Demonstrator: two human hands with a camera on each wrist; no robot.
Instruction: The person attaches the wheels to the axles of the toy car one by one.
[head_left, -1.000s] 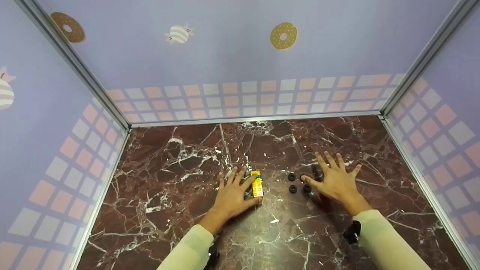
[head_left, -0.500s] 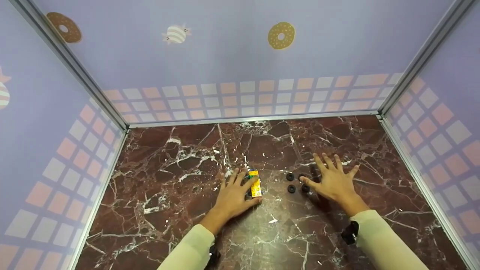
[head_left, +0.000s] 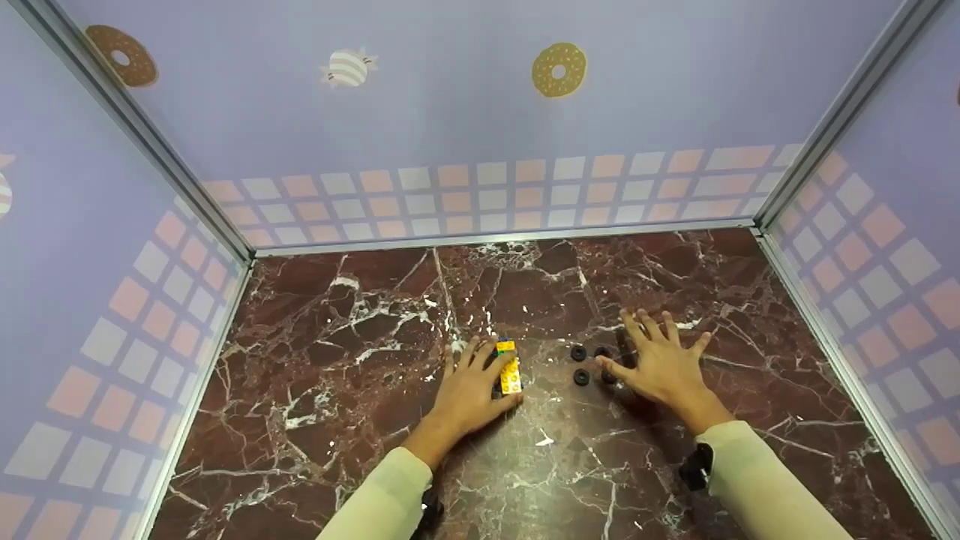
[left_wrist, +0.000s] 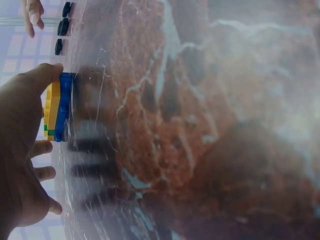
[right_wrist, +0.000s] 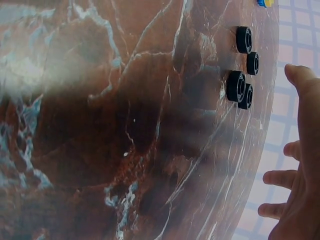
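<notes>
Four wheels [right_wrist: 241,40] lie right of the bricks [head_left: 511,381], grouped perhaps for easy reach. The right hand [head_left: 661,371], fingers wide, is farther right; the left hand [head_left: 465,391], splayed, touches the bricks, likely steadying them.

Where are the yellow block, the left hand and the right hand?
Yellow block [head_left: 511,381]: head view, studded top.
Left hand [head_left: 466,391]: head view, back of hand.
Right hand [head_left: 663,367]: head view, back of hand.

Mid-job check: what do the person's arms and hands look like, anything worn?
The left hand and right hand are bare, no gloves or rings visible. The left sleeve and right sleeve are pale yellow-green; a black device shows at each wrist.
</notes>
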